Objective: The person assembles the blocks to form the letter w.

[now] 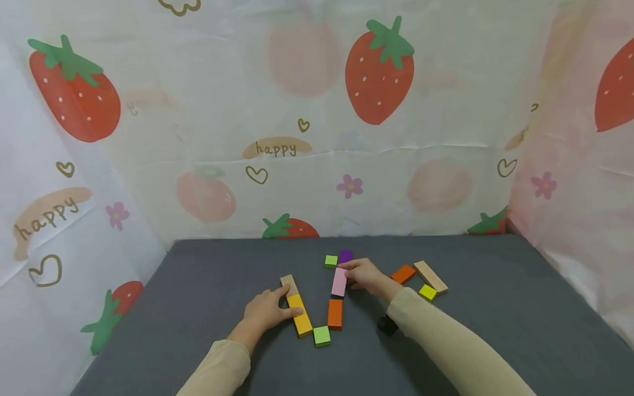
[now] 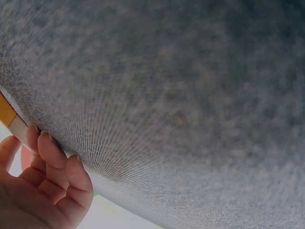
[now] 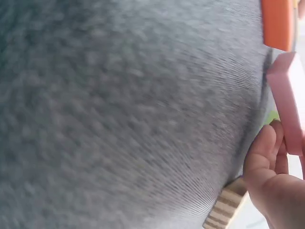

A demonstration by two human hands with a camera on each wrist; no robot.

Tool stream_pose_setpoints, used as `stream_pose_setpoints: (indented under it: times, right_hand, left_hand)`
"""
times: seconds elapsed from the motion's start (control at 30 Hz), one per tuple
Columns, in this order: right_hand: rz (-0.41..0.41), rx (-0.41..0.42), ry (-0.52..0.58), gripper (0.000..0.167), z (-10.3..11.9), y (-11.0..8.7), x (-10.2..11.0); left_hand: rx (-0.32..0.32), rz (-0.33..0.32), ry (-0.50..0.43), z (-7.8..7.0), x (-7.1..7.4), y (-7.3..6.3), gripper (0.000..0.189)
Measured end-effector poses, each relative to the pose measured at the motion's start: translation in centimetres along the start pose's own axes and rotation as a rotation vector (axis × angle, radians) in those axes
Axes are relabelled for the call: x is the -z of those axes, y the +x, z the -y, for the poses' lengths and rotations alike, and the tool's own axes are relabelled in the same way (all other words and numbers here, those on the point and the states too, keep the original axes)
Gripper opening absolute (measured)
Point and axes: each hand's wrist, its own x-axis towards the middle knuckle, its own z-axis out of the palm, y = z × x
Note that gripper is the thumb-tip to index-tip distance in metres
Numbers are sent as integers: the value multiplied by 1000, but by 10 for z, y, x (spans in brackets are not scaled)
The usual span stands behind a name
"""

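My left hand rests on two blocks joined end to end. Its thumb touches the amber-yellow block, its fingertips the plain wooden block beyond. Seen from the left wrist, the other fingers are loosely bent beside the wooden block. My right hand pinches a pink block at its far end; the right wrist view shows the pink block raised from the table. Just nearer lies an orange block. A purple block sits beyond the pink one, partly behind my fingers.
A green block lies at the near end between the two rows, another green block beside the purple one. Right of my right hand are a second orange block, a wooden block and a yellow block. A printed curtain encloses the dark table.
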Motion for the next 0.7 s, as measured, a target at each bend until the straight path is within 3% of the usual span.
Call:
stream_pose_setpoints:
  times: [0.4,0.7]
  right_hand:
    - [-80,125,-286,36,-9,3,-8]
    - [-41,92,-306,44,-10,1,-10]
  left_hand:
    - [7,-1,-3,-1,0,0,78]
    - [6,-4,0,-3,0,-3,77]
